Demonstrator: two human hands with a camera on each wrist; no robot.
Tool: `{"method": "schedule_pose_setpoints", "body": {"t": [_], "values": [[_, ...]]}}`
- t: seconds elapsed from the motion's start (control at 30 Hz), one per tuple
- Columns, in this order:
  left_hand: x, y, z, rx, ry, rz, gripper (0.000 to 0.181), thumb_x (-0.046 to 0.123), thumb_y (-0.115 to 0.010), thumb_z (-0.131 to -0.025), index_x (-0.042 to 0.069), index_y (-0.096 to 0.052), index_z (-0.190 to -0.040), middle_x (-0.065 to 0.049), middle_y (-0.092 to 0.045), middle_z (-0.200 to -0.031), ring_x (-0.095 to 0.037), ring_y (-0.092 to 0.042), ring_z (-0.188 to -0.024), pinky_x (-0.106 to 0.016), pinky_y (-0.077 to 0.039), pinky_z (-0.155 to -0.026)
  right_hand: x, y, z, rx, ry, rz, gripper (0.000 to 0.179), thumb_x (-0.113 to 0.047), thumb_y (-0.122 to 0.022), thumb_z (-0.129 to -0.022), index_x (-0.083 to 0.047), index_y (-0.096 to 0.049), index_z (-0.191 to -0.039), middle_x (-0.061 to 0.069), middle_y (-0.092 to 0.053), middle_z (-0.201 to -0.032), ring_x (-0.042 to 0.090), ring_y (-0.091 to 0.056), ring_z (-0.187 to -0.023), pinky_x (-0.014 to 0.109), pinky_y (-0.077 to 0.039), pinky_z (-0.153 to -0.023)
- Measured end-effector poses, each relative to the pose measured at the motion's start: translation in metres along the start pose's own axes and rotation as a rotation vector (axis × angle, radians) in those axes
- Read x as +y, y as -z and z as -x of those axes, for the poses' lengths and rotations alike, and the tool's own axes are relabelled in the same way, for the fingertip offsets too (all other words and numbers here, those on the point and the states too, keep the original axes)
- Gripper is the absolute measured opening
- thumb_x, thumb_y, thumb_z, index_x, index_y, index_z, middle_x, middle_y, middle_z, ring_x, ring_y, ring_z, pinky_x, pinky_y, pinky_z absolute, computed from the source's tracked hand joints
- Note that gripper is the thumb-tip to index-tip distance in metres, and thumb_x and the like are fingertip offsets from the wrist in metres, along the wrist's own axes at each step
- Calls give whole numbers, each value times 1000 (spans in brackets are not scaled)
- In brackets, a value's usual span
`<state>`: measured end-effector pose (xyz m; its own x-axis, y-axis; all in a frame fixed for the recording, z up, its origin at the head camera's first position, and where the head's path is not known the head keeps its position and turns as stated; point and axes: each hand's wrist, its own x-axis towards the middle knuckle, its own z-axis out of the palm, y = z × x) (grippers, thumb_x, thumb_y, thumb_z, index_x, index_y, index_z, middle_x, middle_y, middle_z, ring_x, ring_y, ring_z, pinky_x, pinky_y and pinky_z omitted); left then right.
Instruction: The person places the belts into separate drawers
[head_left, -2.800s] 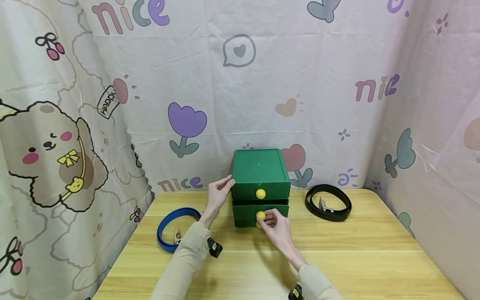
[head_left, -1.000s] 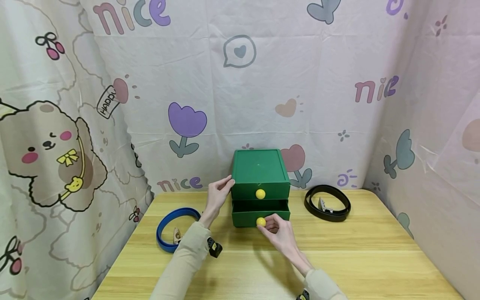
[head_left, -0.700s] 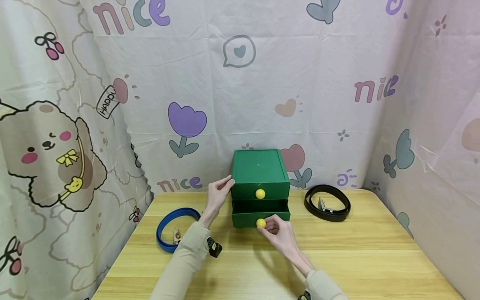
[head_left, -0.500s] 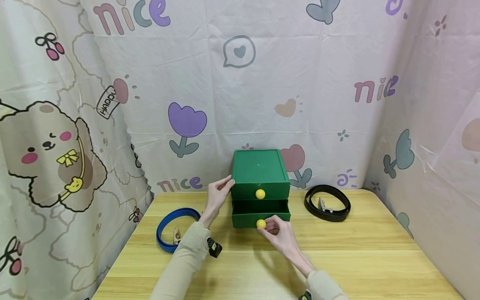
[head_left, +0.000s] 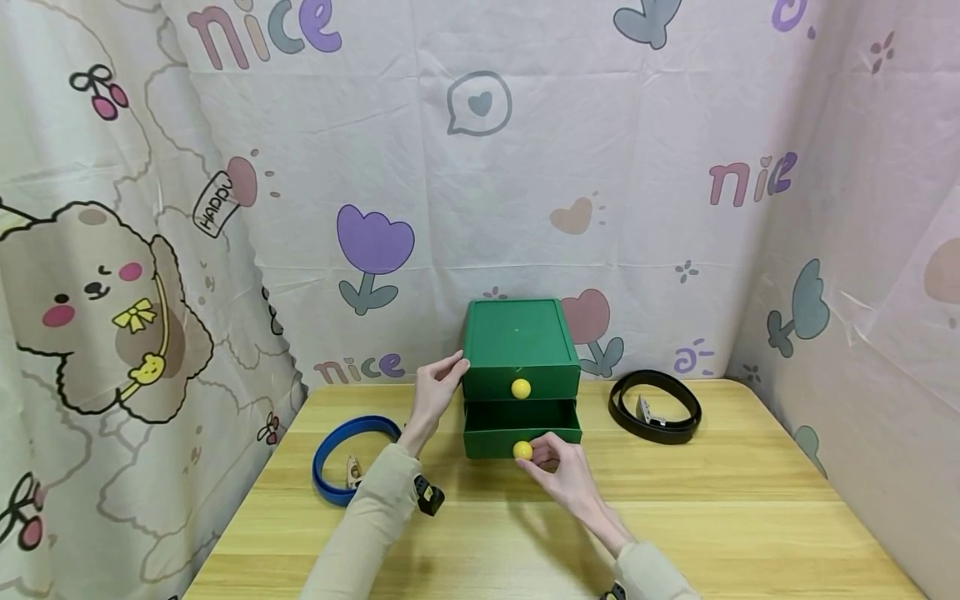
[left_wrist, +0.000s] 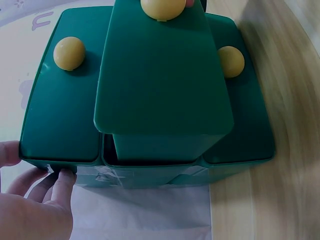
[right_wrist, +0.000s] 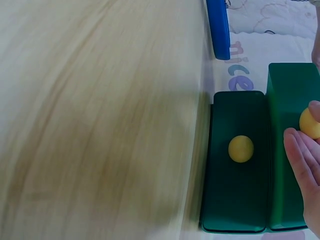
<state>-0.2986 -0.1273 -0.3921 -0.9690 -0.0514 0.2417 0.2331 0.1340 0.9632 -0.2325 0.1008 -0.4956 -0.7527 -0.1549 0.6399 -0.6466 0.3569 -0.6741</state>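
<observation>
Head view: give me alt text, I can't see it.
The right hand pinches the yellow knob of a pulled-out drawer, second from the top in a green cabinet whose front left top corner the left hand holds. A coiled blue belt lies left on the wooden table, a coiled black belt right.

Wood-grain table (head_left: 720, 525); on it green drawer unit (head_left: 516, 333), blue belt (head_left: 337, 496) left, black belt (head_left: 663, 432) right.

A green three-drawer cabinet (head_left: 517, 346) stands upright on the bench (head_left: 697, 517), its middle drawer (head_left: 491, 442) sticking out below the closed top drawer (head_left: 486, 383) and above the closed bottom drawer (right_wrist: 235, 177), each front bearing a round yellow knob (head_left: 521, 388).
</observation>
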Motion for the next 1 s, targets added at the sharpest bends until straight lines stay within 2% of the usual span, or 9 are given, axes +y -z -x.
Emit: {"method": "schedule_pose_setpoints", "body": {"t": [0.33,0.63,0.83,1.0], "values": [[1,0,0,-3,-4,6,39,22,-63,-100,7,-63,-137,-14,-63,-140,-30,-61,-129,-43,-50,-108,1,3,1,-22,37,14,20,-7,-85,-79,-6,-70,-92,4,-76,-74,7,-69,-64,18,-57,-57],[0,-1,0,7,2,0,40,21,-65,-99,6,-64,-136,-15,-63,-139,-30,-61,-129,-40,-51,-106,-2,6,1,-41,66,-1,20,-6,-85,-78,-5,-69,-92,5,-77,-74,11,-70,-62,18,-57,-56],[0,-1,0,4,-8,0,40,21,-64,-99,6,-63,-136,-16,-62,-140,-32,-60,-129,-43,-50,-108,-3,4,2,-36,102,24,22,-4,-85,-77,-4,-69,-91,6,-76,-72,11,-69,-60,17,-55,-55],[0,-1,0,5,-8,-2,40,22,-65,-99,5,-63,-136,-16,-63,-139,-32,-61,-129,-43,-50,-108,-4,6,4,-44,98,19,21,-5,-85,-78,-5,-69,-90,5,-76,-72,11,-69,-61,19,-56,-55]]}}
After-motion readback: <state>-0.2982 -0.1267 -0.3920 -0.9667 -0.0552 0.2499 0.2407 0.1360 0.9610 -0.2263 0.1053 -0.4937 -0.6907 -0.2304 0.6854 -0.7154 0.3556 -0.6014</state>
